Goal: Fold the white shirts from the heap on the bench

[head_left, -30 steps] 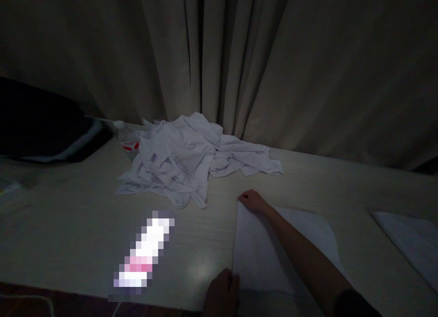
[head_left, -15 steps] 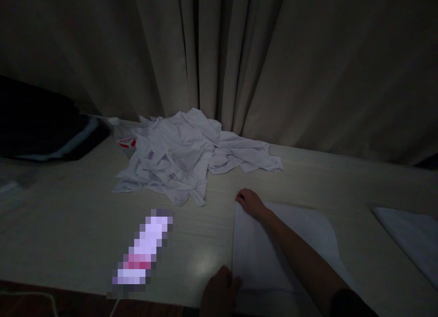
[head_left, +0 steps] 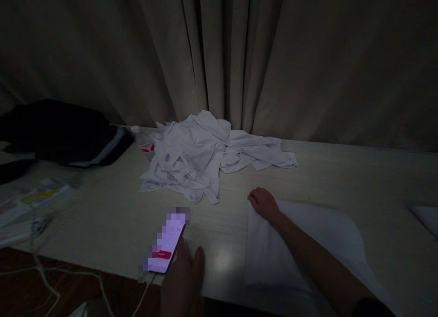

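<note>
My right hand is closed at the far left corner of a flat, folded white cloth, its fingers curled over the edge. The forearm crosses above the cloth. My left hand is beside the right edge of a lit phone. Its thumb stands apart from the fingers, with nothing visible held; whether it touches the phone I cannot tell. The phone lies screen up near the table's front edge, partly pixelated, with a cable at its lower end.
Crumpled white garments are heaped at the back, against a plastic bottle. Dark folded clothing lies at left. Plastic packaging and white cables are at front left. Another white cloth sits far right; a curtain hangs behind.
My left hand has left the cloth's near left corner and moved left to the phone. My right hand stays at the far corner. The view has turned a little left.
</note>
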### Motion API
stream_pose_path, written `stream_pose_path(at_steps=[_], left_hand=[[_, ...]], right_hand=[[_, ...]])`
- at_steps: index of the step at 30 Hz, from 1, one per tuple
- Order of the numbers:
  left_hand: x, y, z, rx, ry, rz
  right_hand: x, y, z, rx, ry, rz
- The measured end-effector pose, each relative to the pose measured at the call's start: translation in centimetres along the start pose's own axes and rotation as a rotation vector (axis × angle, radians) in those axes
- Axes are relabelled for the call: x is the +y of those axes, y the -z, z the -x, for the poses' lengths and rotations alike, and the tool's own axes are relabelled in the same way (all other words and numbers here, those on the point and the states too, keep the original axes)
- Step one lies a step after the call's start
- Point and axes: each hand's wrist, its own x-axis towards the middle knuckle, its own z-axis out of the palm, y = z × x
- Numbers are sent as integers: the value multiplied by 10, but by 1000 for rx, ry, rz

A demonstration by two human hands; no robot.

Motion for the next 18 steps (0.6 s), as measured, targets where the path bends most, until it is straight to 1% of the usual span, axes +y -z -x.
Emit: stream_pose_path(at_steps=[2, 4, 9, 12, 14, 15, 18], left_hand=[[-10, 8, -8, 17, 36, -6], [-14, 10, -13, 8, 56, -10], [-10, 12, -21, 5, 76, 8], [-7, 11, -17, 26, 72, 42], [-1, 2, -7, 10, 43, 86], [3, -7, 1, -27, 10, 114], [23, -39, 28, -232, -150, 165]], right_hand=[[1, -2, 0, 7, -2, 2], [2, -3, 0, 12, -1, 3], [2, -2, 0, 23, 12, -2], [2, -1, 0, 26, 13, -4], [2, -1, 0, 27, 11, -4], [2, -1, 0, 29, 11, -4], [2, 0, 1, 36, 6, -6]])
